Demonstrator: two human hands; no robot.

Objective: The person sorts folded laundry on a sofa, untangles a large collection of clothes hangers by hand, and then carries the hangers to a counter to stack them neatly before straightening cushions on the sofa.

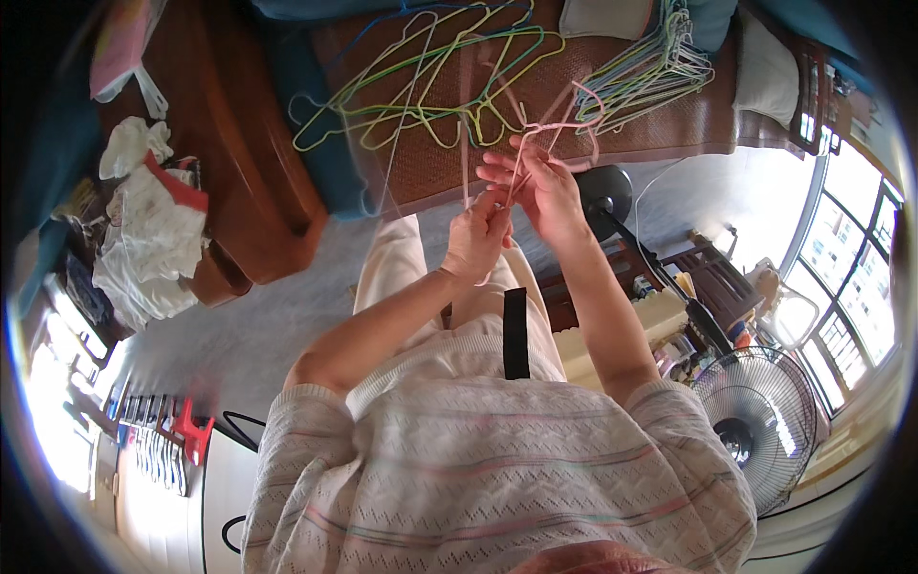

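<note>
In front of my body, both hands are at a pink coated-wire clothes hanger (551,127). Its hook points toward the right, over the edge of a brown woven-mat seat. My left hand (475,240) is closed around the pink wire at its lower end. Close beside it, my right hand (551,192) has the wire between its thumb and its partly spread fingers. More pink lengths run past the hands, and I cannot tell whether they belong to the same hanger. Loose yellow-green hangers (423,111) lie spread on the mat (423,172) beyond my hands.
A stacked bundle of hangers (660,79) lies at the mat's right, near cushions (766,72). White clothing (154,244) is heaped by a wooden armrest (280,237) on the left. A standing fan (753,423) is at my right, its round base (606,194) near my right hand.
</note>
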